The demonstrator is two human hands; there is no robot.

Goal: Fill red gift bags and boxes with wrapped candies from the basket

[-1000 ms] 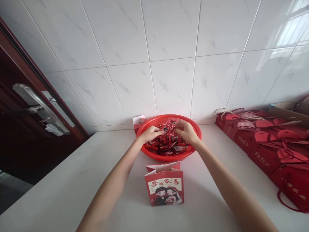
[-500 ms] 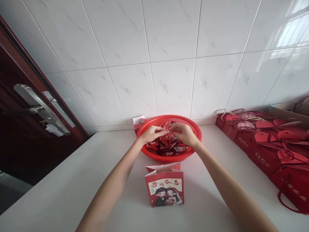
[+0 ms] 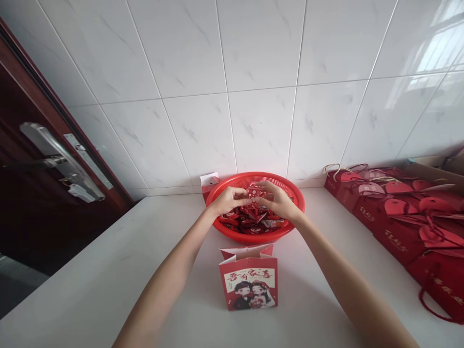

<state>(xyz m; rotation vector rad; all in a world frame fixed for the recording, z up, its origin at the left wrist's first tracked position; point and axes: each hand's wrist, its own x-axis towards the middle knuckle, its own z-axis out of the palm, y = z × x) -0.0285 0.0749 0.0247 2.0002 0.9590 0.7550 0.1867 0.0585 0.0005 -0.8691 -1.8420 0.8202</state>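
Over a red plastic basket (image 3: 297,199) full of small wrapped candies (image 3: 250,224), my left hand (image 3: 228,200) and my right hand (image 3: 277,199) meet from both sides. Between their fingertips is a red patterned packet (image 3: 255,192), pinched by both. An upright red paper bag (image 3: 249,285) with a cartoon couple on its front stands nearer to me. Its top is open, and its contents cannot be made out.
Many red gift boxes with cords (image 3: 384,217) stand in rows on the right of the white table (image 3: 145,256). A red and white carton (image 3: 209,181) is behind the basket. Tiled wall at the back, door (image 3: 36,193) on the left.
My fingers have shifted slightly around the packet, and its front now shows flatter between them. The whole view has moved a little; basket and bag stand as before.
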